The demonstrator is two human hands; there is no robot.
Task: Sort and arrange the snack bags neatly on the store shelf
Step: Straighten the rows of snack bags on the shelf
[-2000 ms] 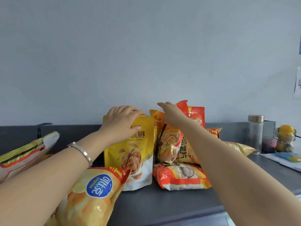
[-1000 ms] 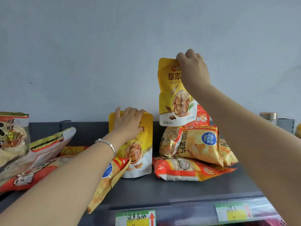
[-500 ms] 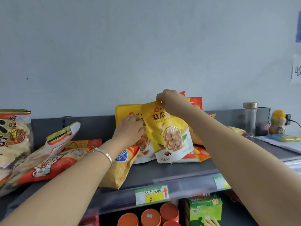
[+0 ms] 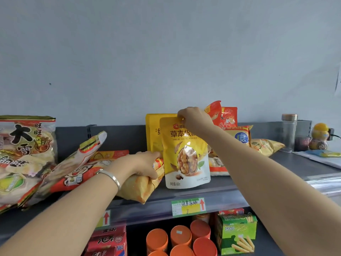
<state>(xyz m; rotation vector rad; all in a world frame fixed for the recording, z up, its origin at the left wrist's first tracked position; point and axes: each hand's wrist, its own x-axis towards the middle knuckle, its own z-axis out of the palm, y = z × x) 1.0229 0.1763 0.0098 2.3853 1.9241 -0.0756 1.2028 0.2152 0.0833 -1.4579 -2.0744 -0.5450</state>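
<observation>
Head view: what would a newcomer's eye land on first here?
The bright yellow walnut pouch stands in the middle of the grey shelf. The right hand pinches its top edge, and a matching pouch sits right behind it. Next come the left hand, gripping a yellow chip bag that lies just left of the pouch, and the large rice cracker bag at the far left.

Found yellow walnut pouch upright on shelf; matching pouch just behind it, yellow chip bag lying left of it, orange bags piled right.
</observation>
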